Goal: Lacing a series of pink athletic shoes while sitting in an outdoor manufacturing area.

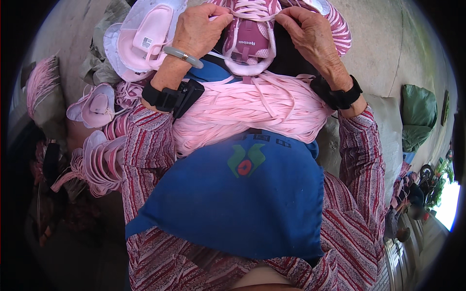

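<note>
A maroon and pink shoe upper [248, 41] lies at the top of the view, its tongue and padded collar toward me. Pink shoelace [253, 17] crosses its eyelet rows. At its left, my left hand [199, 30] is closed in a pinch on the lace. My right hand [309, 36] pinches the lace on the other side, thumb and forefinger together. Between my forearms a thick bundle of loose pink laces [252, 102] lies across my lap, over the blue apron [233, 203].
Pale lilac and pink shoe uppers [145, 41] are heaped at the upper left. Stacked uppers [99, 160] and another lace bundle [43, 85] lie farther left. A striped pink upper [340, 31] is beyond my right hand. A green sack [417, 116] stands on the concrete floor [388, 39].
</note>
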Available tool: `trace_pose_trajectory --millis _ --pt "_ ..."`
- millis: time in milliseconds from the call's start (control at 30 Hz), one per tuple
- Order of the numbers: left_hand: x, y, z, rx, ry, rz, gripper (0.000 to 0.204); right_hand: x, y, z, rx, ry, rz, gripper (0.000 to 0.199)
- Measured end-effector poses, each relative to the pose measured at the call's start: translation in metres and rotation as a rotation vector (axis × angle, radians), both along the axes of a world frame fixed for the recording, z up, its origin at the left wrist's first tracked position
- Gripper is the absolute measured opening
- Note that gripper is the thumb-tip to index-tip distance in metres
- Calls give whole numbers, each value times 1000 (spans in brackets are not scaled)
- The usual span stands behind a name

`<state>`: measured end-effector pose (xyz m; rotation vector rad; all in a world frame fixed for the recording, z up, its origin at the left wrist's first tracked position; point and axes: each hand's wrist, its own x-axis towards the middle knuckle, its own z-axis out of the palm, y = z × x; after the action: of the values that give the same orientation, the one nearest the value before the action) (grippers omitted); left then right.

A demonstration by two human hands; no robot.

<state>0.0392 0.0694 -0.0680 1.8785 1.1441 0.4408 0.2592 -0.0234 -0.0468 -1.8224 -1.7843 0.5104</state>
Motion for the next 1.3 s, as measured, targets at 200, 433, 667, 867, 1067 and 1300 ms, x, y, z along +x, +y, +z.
trace_pose_trajectory --millis 200,433,667,867,1067,1300 --pt "4 4 14 -323 -146 91 18 -1 1 0 -37 -57 53 23" --pt "3 -23 37 160 -92 78 20 -12 6 7 -83 41 46 16" --pt "3 -39 29 660 69 -135 27 -26 2 23 -25 -71 74 23" --pt "0 -26 17 575 94 -159 20 -25 -11 16 54 -353 196 19" --pt "2 -18 19 637 -80 -112 21 -14 -2 0 139 -252 192 10" --pt "6 -21 17 799 145 -227 11 -33 -7 9 77 -512 154 33"
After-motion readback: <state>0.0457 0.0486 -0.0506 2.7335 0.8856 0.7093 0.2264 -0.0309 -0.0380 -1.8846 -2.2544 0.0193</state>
